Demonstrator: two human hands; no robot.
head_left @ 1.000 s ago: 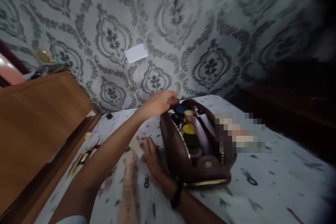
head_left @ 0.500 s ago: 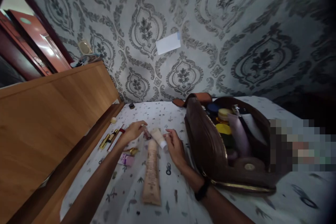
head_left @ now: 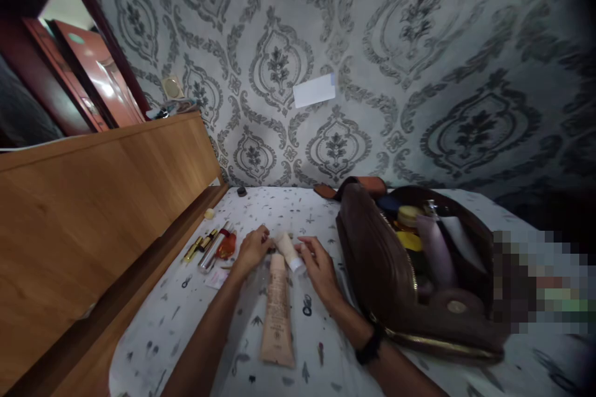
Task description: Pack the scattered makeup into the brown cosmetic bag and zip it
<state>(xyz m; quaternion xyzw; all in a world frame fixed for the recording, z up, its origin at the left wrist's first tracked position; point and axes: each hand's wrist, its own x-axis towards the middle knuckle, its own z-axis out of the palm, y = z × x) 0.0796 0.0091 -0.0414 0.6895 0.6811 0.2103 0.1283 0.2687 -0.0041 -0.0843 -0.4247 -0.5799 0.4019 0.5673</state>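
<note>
Cream tube (head_left: 287, 249) occupies narrow gap between the hands (head_left: 254, 249) (head_left: 320, 268).

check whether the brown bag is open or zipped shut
Open: the brown bag's zipper edges stand apart, and a yellow lid and pale purple tube show inside.

White printed cloth (head_left: 158, 316) and what rests on it.
Right — open brown bag (head_left: 372, 248); centre — large beige tube (head_left: 278, 316); left, slim gold-coloured items (head_left: 193, 250) beside an orange-red piece (head_left: 226, 247).
</note>
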